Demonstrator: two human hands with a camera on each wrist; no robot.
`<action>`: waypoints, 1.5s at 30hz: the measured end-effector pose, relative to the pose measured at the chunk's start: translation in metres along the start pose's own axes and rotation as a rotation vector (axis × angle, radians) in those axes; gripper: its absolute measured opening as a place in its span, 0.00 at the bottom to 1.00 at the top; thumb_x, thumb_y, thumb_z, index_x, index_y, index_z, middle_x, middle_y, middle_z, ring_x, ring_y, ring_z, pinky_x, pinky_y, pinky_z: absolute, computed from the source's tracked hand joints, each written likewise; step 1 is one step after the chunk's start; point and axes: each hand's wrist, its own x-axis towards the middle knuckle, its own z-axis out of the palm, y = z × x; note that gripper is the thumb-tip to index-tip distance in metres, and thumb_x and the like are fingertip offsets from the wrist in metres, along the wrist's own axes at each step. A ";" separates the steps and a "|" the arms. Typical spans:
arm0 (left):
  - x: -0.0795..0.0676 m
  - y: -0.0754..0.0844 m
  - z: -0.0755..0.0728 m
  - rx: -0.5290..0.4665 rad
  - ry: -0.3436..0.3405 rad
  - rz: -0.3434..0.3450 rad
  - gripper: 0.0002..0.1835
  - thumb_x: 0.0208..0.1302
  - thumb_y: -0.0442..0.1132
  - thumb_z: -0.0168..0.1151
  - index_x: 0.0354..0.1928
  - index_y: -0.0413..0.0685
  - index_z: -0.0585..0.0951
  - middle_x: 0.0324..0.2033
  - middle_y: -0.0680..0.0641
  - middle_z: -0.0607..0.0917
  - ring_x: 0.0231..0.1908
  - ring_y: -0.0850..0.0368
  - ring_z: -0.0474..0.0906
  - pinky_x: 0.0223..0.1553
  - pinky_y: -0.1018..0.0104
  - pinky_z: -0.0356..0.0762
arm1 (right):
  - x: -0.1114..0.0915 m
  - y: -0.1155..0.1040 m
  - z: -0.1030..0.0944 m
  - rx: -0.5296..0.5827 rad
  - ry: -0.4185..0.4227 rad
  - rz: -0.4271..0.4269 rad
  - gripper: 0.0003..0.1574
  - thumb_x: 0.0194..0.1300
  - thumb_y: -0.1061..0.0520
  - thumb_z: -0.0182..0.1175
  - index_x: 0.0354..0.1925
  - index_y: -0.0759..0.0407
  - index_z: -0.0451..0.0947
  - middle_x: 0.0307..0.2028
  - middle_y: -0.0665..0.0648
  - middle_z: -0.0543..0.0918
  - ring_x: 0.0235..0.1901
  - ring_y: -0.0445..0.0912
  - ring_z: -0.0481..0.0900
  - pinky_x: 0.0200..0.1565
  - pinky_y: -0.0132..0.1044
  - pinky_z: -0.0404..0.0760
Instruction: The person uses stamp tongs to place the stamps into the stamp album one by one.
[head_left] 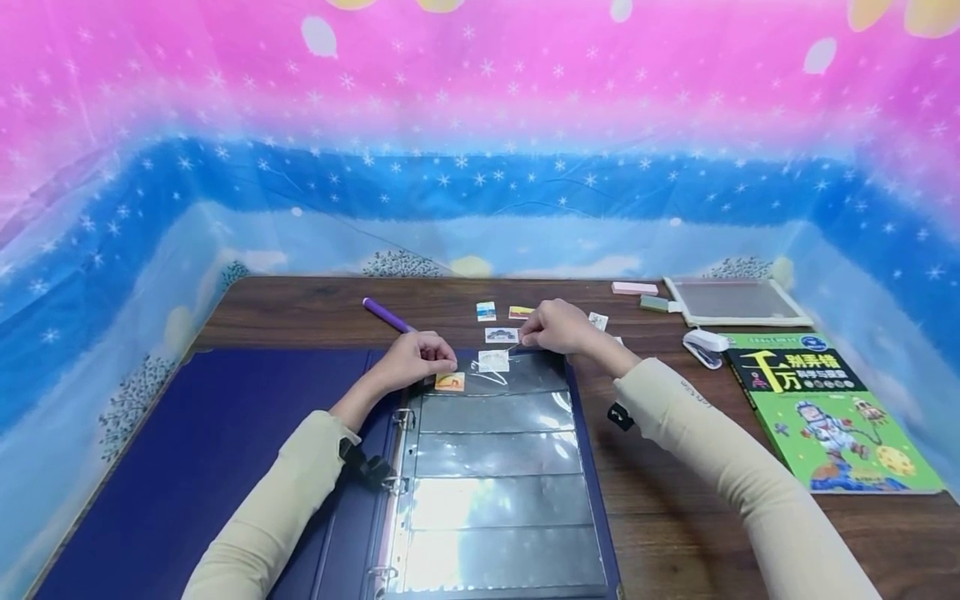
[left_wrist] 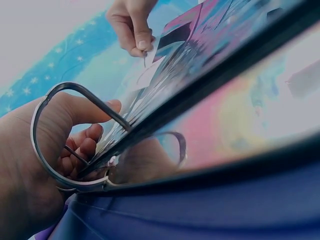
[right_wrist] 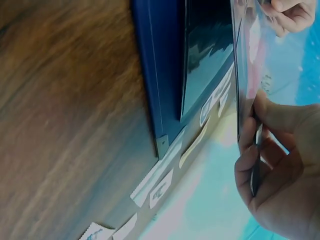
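An open blue stamp album (head_left: 210,467) holds a black stock page (head_left: 495,454) with clear pockets on metal rings. My left hand (head_left: 416,358) pinches the page's upper left edge between thumb and fingers, beside an orange stamp (head_left: 450,382) in the top row. My right hand (head_left: 558,325) grips thin metal tweezers (right_wrist: 256,170) at the page's upper right. Their tips reach toward a pale stamp (head_left: 493,361) that overlaps the top pocket. In the left wrist view, a ring (left_wrist: 37,135) stands in front of my left hand.
Several loose stamps, among them a blue one (head_left: 486,311) and a grey one (head_left: 501,335), lie beyond the album. A purple pen (head_left: 386,314) rests behind my left hand. At right are a green book (head_left: 840,433), a white-framed board (head_left: 738,302), correction tape (head_left: 705,346) and a pink block (head_left: 634,288).
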 end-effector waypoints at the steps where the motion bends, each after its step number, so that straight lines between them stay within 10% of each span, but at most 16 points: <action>1: 0.000 0.000 0.000 0.000 0.002 0.000 0.02 0.57 0.37 0.65 0.31 0.47 0.84 0.25 0.50 0.78 0.22 0.60 0.66 0.25 0.71 0.64 | 0.000 0.000 0.000 -0.005 -0.001 -0.015 0.08 0.61 0.55 0.60 0.34 0.50 0.87 0.32 0.50 0.88 0.24 0.40 0.75 0.33 0.33 0.69; 8: 0.001 0.001 0.000 0.025 0.000 0.002 0.02 0.57 0.38 0.65 0.31 0.49 0.84 0.25 0.50 0.78 0.21 0.60 0.66 0.25 0.71 0.63 | 0.001 -0.003 0.004 0.004 -0.059 -0.077 0.07 0.60 0.53 0.62 0.35 0.49 0.87 0.37 0.49 0.88 0.37 0.43 0.84 0.37 0.35 0.76; 33: 0.002 0.002 0.000 0.055 -0.003 -0.033 0.04 0.58 0.38 0.65 0.34 0.46 0.85 0.27 0.46 0.79 0.23 0.59 0.66 0.27 0.70 0.64 | 0.003 -0.005 0.010 0.077 -0.143 -0.121 0.07 0.60 0.58 0.62 0.33 0.53 0.87 0.35 0.51 0.87 0.31 0.38 0.78 0.34 0.29 0.70; 45: 0.002 0.004 0.000 0.089 -0.013 -0.033 0.04 0.58 0.37 0.65 0.34 0.47 0.86 0.27 0.47 0.79 0.23 0.58 0.66 0.28 0.69 0.64 | 0.001 0.008 0.012 0.183 -0.043 -0.099 0.09 0.61 0.59 0.60 0.37 0.59 0.86 0.39 0.58 0.87 0.42 0.48 0.83 0.46 0.40 0.78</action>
